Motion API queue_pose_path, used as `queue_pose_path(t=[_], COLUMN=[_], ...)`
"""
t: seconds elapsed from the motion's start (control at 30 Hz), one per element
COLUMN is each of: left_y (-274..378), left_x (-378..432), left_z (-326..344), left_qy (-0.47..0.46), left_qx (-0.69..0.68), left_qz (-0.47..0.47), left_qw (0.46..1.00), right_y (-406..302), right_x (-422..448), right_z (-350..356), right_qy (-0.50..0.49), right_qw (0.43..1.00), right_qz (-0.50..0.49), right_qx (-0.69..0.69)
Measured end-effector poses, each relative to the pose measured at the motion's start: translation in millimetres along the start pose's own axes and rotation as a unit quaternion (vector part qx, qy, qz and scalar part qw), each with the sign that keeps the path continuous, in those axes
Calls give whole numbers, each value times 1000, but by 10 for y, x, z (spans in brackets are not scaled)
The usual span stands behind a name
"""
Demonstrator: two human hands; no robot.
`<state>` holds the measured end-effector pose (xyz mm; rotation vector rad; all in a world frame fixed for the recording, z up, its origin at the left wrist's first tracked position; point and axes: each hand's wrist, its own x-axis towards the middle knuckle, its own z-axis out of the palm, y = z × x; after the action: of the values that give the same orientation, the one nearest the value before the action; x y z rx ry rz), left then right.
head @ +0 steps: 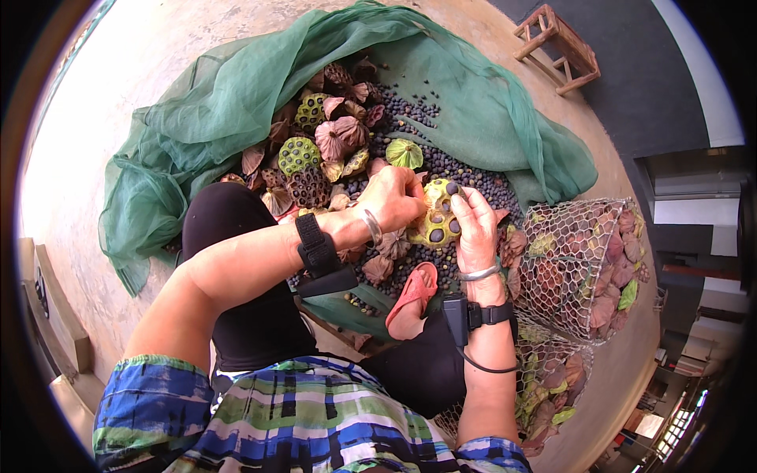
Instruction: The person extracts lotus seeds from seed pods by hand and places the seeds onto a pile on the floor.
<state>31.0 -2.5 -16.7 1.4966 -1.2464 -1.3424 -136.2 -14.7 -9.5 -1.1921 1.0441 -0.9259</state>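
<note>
A yellow-green lotus seed pod (423, 229) with dark seeds in its holes is held up between both hands. My left hand (390, 200) has its fingers closed at the pod's left edge. At the other side, my right hand (476, 227) grips the pod, thumb and fingers close to a dark seed (452, 188) at its upper right. Below them lies a heap of loose dark lotus seeds (467, 172) on a green mesh net (455, 112). Brown dried pods (309, 186) and a green pod (299, 156) are piled to the left of the seeds.
Two wire mesh baskets, an upper one (562, 260) and a lower one (532, 360), hold pod husks at the right. A wooden stool (559, 50) stands at the upper right. My foot in a red sandal (412, 295) rests near the seeds.
</note>
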Motion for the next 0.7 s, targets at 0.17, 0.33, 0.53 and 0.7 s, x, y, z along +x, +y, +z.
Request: queue_pose_path(t=[0.17,0.33,0.53,0.7], left_y=[47,6,47,72], left_x=[77,68,40,78], left_z=[-178,-72,-92,-99], left_qy=[-11,-36,-98,-81], left_qx=[-119,-73,-98,-221], left_qz=[-10,-3,-41,-74], left_qw=[993,997,989,969], right_y=[79,60,24,18], right_x=[34,-43,-101,-43], right_z=[-124,92,48,-6], right_qy=[58,2,-56,-16], right_qw=[990,982,995,998], right_qz=[-29,-35,-4,46], right_qx=[-127,-184,-87,-29])
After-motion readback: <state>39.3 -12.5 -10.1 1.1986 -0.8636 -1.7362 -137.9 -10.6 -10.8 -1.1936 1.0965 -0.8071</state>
